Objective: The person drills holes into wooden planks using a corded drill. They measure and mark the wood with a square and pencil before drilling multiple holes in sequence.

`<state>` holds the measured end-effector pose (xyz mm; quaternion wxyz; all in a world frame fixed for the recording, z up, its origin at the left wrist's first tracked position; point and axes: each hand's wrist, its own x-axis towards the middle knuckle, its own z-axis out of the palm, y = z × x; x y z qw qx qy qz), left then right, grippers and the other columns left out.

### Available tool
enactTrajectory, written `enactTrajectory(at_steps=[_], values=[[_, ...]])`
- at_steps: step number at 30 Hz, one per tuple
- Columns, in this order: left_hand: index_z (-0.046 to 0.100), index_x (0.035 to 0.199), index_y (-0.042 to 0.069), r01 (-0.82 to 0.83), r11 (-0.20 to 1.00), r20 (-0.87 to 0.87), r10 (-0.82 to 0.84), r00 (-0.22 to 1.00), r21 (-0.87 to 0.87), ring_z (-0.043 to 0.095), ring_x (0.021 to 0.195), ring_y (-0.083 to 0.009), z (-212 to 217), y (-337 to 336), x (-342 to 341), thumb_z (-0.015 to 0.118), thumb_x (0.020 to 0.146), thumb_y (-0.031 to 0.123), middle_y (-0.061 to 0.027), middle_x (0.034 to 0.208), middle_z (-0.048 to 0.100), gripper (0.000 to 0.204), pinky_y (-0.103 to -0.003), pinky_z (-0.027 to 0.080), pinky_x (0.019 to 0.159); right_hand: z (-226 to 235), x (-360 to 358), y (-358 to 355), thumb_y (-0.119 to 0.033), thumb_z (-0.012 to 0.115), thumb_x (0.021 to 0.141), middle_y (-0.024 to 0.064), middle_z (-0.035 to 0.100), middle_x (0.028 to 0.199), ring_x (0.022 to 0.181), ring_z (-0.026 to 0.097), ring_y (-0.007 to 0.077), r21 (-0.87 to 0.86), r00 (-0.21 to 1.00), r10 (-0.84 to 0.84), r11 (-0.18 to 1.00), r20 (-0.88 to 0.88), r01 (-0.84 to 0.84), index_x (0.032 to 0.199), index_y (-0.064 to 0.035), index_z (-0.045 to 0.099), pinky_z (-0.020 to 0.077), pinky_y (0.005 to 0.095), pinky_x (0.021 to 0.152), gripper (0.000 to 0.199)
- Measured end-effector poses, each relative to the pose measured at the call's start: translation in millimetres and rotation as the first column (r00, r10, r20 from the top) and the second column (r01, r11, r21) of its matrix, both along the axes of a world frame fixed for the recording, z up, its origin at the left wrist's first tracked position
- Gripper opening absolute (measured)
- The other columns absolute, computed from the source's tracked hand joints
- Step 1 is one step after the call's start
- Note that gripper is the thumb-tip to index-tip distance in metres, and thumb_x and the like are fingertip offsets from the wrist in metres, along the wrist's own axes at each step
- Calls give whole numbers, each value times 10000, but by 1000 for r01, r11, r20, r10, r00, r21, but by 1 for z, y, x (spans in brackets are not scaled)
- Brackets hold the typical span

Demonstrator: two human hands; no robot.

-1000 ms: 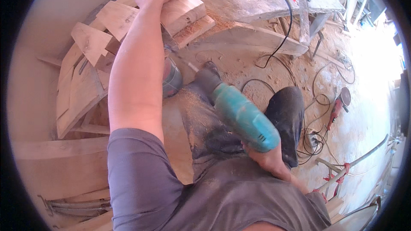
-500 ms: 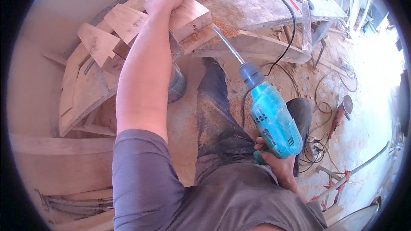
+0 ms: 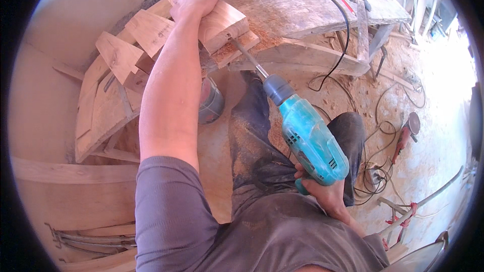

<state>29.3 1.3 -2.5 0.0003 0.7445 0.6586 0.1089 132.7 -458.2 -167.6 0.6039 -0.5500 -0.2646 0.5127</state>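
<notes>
My left hand is closed over the top of a thick wooden block and presses it down on the bench. Under the block's near end is another piece of wood. In my right hand is a teal power drill, held by its handle. The long drill bit slants up and leftward. Its tip is at the end face of the block; how deep it sits there, I cannot tell. More cut wooden blocks lie in a row left of my arm.
Sawdust covers part of the wooden bench. A hammer leans at its right end, and a black cord hangs over its edge. A bucket stands below. An angle grinder lies on the floor at right.
The drill has moved left and slightly up, bringing the bit's tip from beside the block to its end face. My left hand has stayed on the block.
</notes>
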Motion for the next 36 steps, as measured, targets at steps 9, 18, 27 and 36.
enactTrajectory(at_steps=[9, 18, 27, 36], values=[[616, 1425, 178, -13, 1000, -10, 14, 1000, 11, 381, 1468, -296, -6, 11, -1, 438, 934, 682, -48, 1507, 553, 726, -421, 393, 1135, -14, -3, -5, 88, 679, 773, 120, 720, 1094, 938, 704, 204, -18, 966, 40, 999, 255, -36, 1203, 29, 655, 571, 337, 813, 435], [611, 1429, 170, -11, 1000, 4, 11, 1000, 28, 328, 1508, -284, -7, 12, 0, 444, 936, 681, -72, 1519, 538, 730, -439, 390, 1140, -14, -11, -4, 21, 716, 827, 92, 748, 998, 906, 717, 184, -8, 943, -18, 1000, 333, 22, 1101, 13, 699, 568, 324, 810, 275], [569, 1462, 261, 16, 1000, -25, -16, 1000, -11, 362, 1481, -338, -3, 10, -1, 404, 921, 665, -54, 1543, 512, 695, -486, 361, 1168, -6, -10, 4, -17, 763, 808, 28, 727, 890, 796, 674, 124, 26, 883, -52, 999, 466, 45, 973, -18, 702, 518, 294, 694, 176], [650, 1389, 224, 23, 1000, -3, -23, 1000, 20, 419, 1439, -287, 2, -4, 3, 448, 938, 668, -18, 1469, 590, 663, -419, 414, 1120, 5, -15, 8, 11, 755, 792, 9, 707, 846, 764, 656, 101, 56, 910, -83, 996, 406, 65, 931, -20, 692, 500, 270, 659, 156]])
